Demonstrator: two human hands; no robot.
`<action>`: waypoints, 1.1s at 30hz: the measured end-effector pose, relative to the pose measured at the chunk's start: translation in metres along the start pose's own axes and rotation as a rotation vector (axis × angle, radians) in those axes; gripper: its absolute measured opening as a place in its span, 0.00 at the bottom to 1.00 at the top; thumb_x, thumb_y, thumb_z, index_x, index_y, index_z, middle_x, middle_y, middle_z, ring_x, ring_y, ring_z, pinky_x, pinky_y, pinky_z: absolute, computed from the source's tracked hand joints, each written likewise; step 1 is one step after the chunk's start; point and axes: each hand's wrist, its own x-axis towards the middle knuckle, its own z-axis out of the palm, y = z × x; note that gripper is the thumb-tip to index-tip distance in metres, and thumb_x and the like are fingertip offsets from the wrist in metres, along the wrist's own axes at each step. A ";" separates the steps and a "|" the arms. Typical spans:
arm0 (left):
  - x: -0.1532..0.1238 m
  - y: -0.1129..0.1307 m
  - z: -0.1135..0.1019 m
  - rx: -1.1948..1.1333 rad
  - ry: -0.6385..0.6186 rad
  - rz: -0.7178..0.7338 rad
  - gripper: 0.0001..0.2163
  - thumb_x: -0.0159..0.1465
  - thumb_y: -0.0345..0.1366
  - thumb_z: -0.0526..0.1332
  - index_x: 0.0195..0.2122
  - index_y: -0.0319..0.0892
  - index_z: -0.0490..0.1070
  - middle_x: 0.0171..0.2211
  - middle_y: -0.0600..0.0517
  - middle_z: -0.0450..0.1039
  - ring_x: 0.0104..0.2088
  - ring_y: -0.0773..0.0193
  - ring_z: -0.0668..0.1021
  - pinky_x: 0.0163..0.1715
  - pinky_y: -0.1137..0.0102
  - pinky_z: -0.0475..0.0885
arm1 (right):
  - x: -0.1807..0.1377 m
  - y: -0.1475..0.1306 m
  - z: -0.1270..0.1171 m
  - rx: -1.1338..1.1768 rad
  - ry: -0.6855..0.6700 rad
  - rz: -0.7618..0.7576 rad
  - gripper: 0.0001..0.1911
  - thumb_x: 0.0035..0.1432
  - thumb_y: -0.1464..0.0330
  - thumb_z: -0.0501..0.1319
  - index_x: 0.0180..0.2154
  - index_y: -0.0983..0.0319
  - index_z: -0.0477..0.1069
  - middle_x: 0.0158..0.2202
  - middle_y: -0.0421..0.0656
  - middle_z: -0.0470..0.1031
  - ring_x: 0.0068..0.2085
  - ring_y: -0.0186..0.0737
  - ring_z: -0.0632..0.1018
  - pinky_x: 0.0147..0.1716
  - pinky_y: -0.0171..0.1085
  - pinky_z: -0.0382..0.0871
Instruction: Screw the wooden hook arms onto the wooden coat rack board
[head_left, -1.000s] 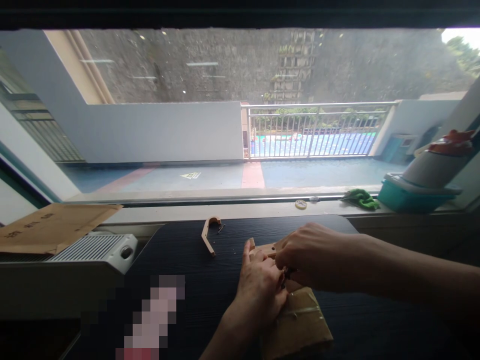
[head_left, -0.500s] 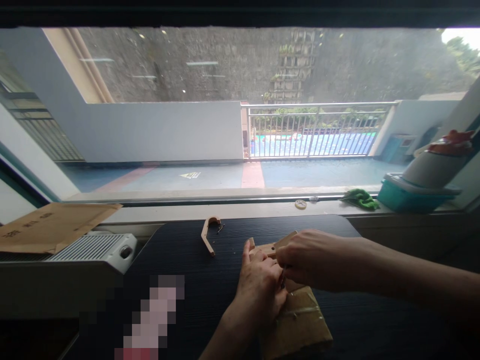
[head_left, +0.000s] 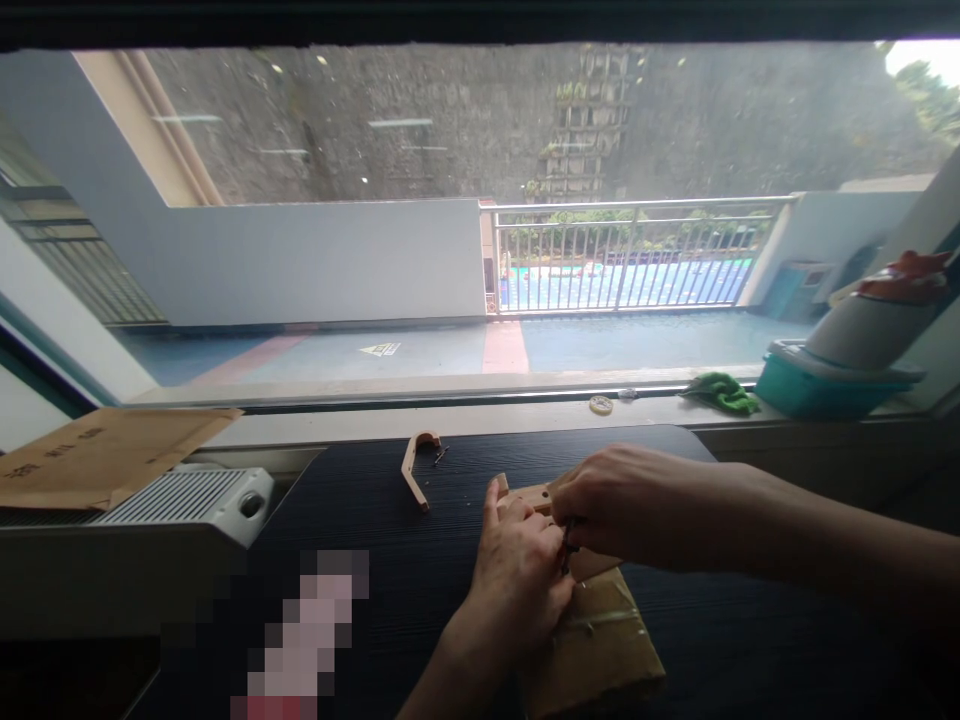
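Note:
My left hand (head_left: 519,568) is closed round a pale wooden piece (head_left: 535,497) with a dark round hole, pressing it down at the box's far end. Bent over the same piece, my right hand (head_left: 611,510) has its fingers pinched on a thin dark metal tool (head_left: 571,535), mostly covered by both hands. Under and in front of the hands lies a taped brown cardboard box (head_left: 604,645). A curved wooden part (head_left: 411,470) rests farther left on the black table (head_left: 360,490), with small dark screws (head_left: 442,456) beside it.
Past the table runs a window sill with a roll of tape (head_left: 601,405), a green cloth (head_left: 720,393) and a teal box (head_left: 832,385). At left, a brown envelope (head_left: 112,450) lies on a white ribbed appliance (head_left: 187,500). A pixelated patch covers the lower left.
My right hand has turned slightly at the wrist, and more of the dark metal tool shows beneath its fingers. My left hand keeps its place on the wooden piece.

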 end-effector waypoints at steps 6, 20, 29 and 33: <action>-0.001 0.000 -0.001 0.012 -0.026 -0.009 0.05 0.55 0.38 0.62 0.31 0.45 0.74 0.37 0.50 0.76 0.49 0.53 0.71 0.60 0.47 0.37 | -0.002 -0.002 -0.001 -0.065 0.041 0.079 0.08 0.58 0.71 0.54 0.32 0.64 0.72 0.28 0.43 0.75 0.27 0.33 0.71 0.25 0.34 0.52; -0.001 0.003 -0.001 0.012 -0.006 -0.007 0.06 0.55 0.38 0.62 0.34 0.46 0.74 0.39 0.51 0.76 0.49 0.53 0.70 0.61 0.47 0.36 | -0.007 0.004 -0.001 -0.028 0.061 -0.033 0.10 0.59 0.75 0.53 0.31 0.64 0.72 0.27 0.41 0.74 0.27 0.30 0.69 0.26 0.31 0.54; -0.001 0.001 -0.001 0.033 -0.005 0.008 0.07 0.55 0.39 0.63 0.35 0.46 0.74 0.38 0.51 0.76 0.49 0.52 0.70 0.61 0.47 0.37 | -0.015 -0.005 -0.013 -0.061 0.073 0.107 0.08 0.55 0.73 0.56 0.34 0.60 0.73 0.29 0.41 0.75 0.29 0.35 0.73 0.25 0.34 0.51; 0.000 0.001 0.000 0.030 -0.001 0.000 0.08 0.55 0.38 0.63 0.36 0.46 0.74 0.39 0.51 0.75 0.48 0.53 0.70 0.61 0.47 0.37 | -0.015 -0.003 -0.013 0.000 0.061 0.052 0.11 0.54 0.78 0.55 0.34 0.61 0.74 0.30 0.42 0.75 0.31 0.34 0.73 0.28 0.32 0.55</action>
